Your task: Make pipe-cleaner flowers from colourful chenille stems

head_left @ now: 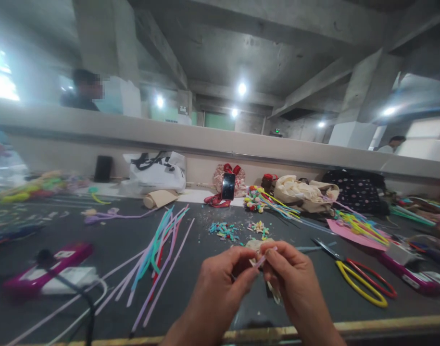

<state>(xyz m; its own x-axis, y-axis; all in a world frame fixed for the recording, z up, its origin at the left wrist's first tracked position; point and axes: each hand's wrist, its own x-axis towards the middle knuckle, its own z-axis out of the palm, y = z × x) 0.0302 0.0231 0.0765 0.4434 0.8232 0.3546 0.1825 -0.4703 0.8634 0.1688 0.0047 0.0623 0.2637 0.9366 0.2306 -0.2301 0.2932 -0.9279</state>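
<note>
Pink thin plastic stick (263, 259) pinched between both hands, left hand (220, 283) and right hand (292, 278) each in pressed-together grip, above dark table (191, 288), just left of yellow-and-red-handled scissors (360, 281).

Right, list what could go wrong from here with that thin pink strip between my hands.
1. The thin pink strip is pinched only by the fingertips of the left hand and right hand, so it may slip.
2. The yellow-and-red-handled scissors lie open-bladed just beside the right hand; a stray reach could meet the blades.
3. The loose pastel tubes by the left hand could be swept off the dark table.
</note>
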